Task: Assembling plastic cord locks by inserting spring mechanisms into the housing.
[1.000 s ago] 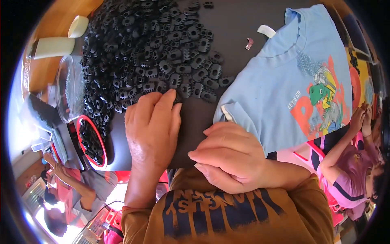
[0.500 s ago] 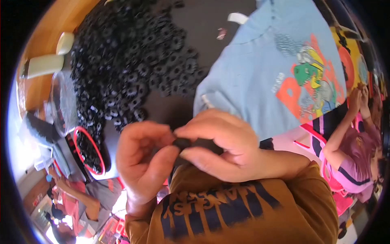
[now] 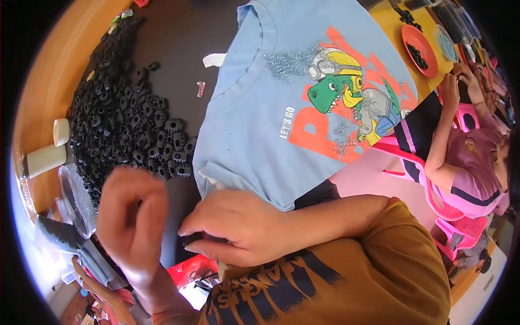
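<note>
2 curled hands [image 3: 241,225], slightly apart

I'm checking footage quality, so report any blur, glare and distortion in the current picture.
Head view: left hand smeared, apparently by motion, while the blue shirt looks fairly crisp; head view: black piece in the right hand too dark for detail; head view: bright glare at lower left; head view: wooden edge bowed toward the rim, corners black.

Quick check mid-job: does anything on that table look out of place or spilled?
Two things stand out. A small pinkish piece lies alone on the dark table, beside the blue shirt, unlike the heap of black clip pieces. Small silvery coils lie loose across the shirt, though that may be deliberate.
</note>
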A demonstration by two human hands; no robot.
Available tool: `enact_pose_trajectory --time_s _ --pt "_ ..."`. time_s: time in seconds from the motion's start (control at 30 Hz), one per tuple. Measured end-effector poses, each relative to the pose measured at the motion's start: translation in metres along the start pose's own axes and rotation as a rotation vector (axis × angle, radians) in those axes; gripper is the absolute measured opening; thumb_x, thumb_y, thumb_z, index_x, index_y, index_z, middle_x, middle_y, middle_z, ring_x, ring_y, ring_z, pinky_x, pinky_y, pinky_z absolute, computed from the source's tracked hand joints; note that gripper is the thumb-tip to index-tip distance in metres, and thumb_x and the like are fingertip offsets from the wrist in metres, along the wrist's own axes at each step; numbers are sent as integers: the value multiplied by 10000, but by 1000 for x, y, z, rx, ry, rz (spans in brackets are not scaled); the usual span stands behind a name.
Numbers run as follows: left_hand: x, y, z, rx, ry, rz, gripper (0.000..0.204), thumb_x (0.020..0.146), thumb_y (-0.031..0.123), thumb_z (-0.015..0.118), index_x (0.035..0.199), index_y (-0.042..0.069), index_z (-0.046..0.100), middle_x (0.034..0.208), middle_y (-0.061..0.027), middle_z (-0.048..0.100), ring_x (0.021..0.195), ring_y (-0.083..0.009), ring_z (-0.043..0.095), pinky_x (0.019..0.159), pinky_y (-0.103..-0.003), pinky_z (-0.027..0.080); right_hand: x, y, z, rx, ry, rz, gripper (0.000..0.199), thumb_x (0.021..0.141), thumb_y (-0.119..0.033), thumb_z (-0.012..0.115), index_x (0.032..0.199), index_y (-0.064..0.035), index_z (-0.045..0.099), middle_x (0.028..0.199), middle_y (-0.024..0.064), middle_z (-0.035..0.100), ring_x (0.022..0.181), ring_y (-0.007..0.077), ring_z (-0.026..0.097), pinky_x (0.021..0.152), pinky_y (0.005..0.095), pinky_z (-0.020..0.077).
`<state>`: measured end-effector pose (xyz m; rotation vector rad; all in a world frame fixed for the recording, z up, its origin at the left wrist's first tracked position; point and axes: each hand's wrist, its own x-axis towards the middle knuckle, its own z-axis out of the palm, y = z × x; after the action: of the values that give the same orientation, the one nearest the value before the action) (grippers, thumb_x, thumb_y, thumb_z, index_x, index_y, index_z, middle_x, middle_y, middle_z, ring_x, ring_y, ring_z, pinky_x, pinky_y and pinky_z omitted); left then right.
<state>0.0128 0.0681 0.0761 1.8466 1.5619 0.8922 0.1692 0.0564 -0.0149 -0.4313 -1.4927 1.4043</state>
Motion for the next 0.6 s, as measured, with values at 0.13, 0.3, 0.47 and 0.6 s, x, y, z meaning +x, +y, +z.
enact_pose_trajectory --time_s 0.13,0.3,0.47,0.6 --pt "58 0 39 52 -149 101 103 776 -47 613 870 -6 604 784 -82 562 693 -184 536 631 -254 417 -1 3 -5 -91 -8 -52 184 805 -104 666 958 -44 582 845 102 600 749 309 564 661 397 447" --pt "99 5 70 404 -272 691 348 741 20 668 1086 42 630 1071 -139 614 1004 -332 574 875 -383 445 3 -3 3 -64 -43 -83 167 779 -130 624 871 -34 523 761 135 566 718 362 558 653 459 430" --pt "96 -5 87 478 -382 645 377 724 28 668 1099 46 632 1148 -130 607 1065 -325 562 923 -405 427 2 -2 -2 39 -74 32 185 774 -138 626 852 -33 494 766 155 568 727 383 547 655 482 421" --pt "81 -5 71 528 -421 553 348 728 -12 649 1073 33 651 1187 -126 601 1076 -311 564 932 -406 433 2 3 -2 71 -47 34 195 776 -141 624 851 -34 479 761 159 566 733 386 546 654 481 420"
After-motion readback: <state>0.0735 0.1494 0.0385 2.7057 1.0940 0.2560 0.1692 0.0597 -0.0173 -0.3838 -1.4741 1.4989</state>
